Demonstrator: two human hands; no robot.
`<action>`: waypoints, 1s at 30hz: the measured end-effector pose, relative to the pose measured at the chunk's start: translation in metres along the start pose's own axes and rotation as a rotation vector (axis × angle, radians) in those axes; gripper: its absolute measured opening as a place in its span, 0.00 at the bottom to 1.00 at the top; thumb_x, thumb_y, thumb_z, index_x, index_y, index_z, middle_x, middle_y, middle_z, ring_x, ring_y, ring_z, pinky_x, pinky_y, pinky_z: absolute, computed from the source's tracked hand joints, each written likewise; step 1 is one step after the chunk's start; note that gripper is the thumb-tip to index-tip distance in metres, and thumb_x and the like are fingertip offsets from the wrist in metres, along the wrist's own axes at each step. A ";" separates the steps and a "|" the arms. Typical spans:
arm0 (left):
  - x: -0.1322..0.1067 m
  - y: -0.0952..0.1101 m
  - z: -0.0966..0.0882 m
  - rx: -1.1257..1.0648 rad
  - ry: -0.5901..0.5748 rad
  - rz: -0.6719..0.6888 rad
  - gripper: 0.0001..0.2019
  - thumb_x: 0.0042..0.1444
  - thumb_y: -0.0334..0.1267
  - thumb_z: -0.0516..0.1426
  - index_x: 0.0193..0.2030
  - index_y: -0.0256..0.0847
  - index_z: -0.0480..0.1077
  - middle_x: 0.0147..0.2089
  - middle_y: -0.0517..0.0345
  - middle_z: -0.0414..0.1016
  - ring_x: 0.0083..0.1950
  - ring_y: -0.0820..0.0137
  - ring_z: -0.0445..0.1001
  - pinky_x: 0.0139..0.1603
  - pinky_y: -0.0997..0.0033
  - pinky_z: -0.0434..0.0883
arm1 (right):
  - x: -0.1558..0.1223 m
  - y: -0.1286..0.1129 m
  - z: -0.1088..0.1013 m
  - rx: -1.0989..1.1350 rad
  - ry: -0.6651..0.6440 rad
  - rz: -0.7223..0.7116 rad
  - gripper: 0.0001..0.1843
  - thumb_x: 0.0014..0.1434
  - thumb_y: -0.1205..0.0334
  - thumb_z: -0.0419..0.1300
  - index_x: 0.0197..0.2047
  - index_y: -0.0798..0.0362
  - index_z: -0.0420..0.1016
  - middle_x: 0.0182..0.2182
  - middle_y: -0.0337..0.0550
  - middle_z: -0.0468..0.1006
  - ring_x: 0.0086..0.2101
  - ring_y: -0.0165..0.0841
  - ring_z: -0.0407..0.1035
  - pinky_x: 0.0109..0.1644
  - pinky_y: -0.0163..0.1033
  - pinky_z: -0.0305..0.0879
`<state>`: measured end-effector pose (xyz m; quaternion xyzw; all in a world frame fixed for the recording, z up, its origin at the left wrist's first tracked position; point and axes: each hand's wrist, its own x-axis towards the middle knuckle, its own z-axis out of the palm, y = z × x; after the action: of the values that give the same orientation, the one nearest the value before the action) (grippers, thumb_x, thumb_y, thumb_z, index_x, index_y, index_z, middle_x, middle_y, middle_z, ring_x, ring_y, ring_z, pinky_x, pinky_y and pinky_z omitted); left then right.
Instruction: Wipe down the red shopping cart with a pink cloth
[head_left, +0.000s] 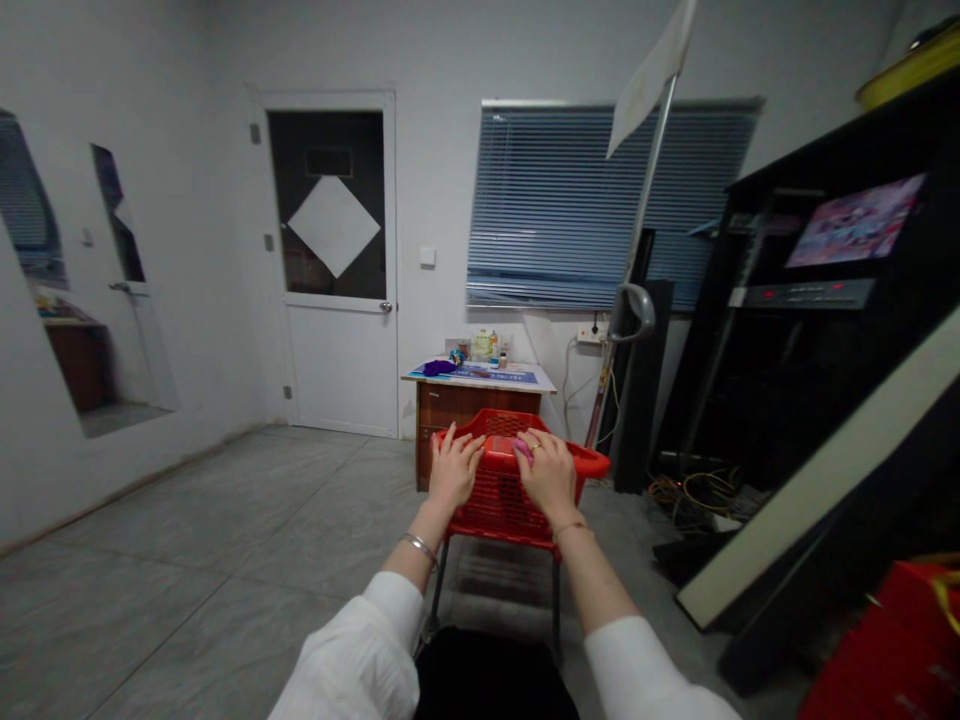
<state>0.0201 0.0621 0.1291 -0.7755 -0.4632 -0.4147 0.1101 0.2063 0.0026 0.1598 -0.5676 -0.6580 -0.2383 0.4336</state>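
Note:
A red plastic basket (502,500) sits on a dark metal trolley frame just in front of me. My left hand (454,468) rests on the near rim at its left, fingers curled over the red handle bar. On the same bar, at the right, my right hand (547,472) is closed, with a ring on one finger. A small pink thing (523,450) shows between the fingers of my right hand. White sleeves cover both forearms, and there is a bracelet on each wrist.
A wooden desk (480,400) with bottles and papers stands behind the basket, under a window with blue blinds (592,205). A white door (335,270) is at the left. Black shelving with a screen (855,225) fills the right; cables (694,495) lie on the floor. Grey tiled floor lies at the left.

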 end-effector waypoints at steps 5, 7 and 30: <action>0.000 -0.003 -0.003 0.008 -0.028 -0.001 0.18 0.69 0.43 0.47 0.61 0.53 0.70 0.61 0.55 0.74 0.74 0.55 0.52 0.71 0.33 0.49 | 0.000 0.000 -0.006 0.040 -0.083 -0.088 0.18 0.67 0.54 0.54 0.55 0.46 0.76 0.55 0.42 0.76 0.54 0.38 0.63 0.59 0.45 0.59; 0.000 -0.004 -0.004 0.007 -0.034 -0.007 0.18 0.70 0.43 0.47 0.61 0.53 0.70 0.62 0.55 0.74 0.74 0.55 0.52 0.71 0.34 0.49 | -0.003 0.025 -0.014 0.031 -0.068 -0.039 0.18 0.67 0.55 0.53 0.55 0.46 0.76 0.55 0.42 0.76 0.53 0.38 0.64 0.59 0.45 0.60; 0.000 0.002 -0.007 0.001 -0.038 -0.014 0.18 0.69 0.42 0.48 0.61 0.52 0.70 0.62 0.55 0.74 0.74 0.54 0.53 0.72 0.34 0.48 | -0.005 0.058 -0.021 -0.011 -0.022 0.041 0.18 0.66 0.56 0.52 0.53 0.48 0.78 0.52 0.45 0.77 0.51 0.38 0.65 0.58 0.46 0.60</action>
<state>0.0179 0.0577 0.1339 -0.7800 -0.4706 -0.4004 0.0987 0.2683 -0.0029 0.1563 -0.5860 -0.6496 -0.2268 0.4280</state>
